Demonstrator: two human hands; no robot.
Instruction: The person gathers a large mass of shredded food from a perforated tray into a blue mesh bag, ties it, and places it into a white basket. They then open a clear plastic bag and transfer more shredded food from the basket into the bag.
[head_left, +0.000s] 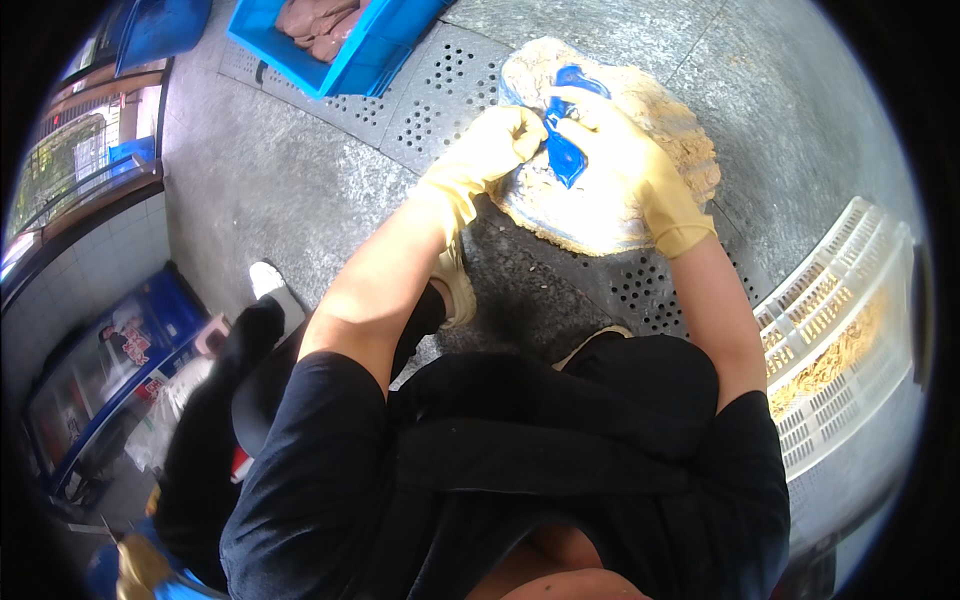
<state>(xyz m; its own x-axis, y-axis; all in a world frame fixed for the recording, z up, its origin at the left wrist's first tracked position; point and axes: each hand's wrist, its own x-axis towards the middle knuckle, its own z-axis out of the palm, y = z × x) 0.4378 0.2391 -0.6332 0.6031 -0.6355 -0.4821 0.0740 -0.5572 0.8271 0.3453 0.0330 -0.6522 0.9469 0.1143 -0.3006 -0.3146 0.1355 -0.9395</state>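
A lumpy cream-and-tan block (679, 120), with bluish plastic along parts of its edge, lies on the floor before me, partly washed out by bright light. On top of it is a crumpled piece of blue plastic (567, 161). My left hand (502, 142), in a pale yellow rubber glove, has its fingers curled and pinches the plastic's left edge. Gloved the same way, my right hand (607, 146) reaches over from the right, thumb and fingers on the middle of the plastic. The glare hides part of the right palm and the block beneath it.
Beyond the block stands a blue plastic crate (319, 79) of brownish-pink meat. A white slatted basket (825, 352) holding tan strips is at right. Perforated drain covers (435, 97) cross the floor. Another person's dark-clad leg and white shoe (268, 281) are at left, near a blue-framed freezer (112, 375).
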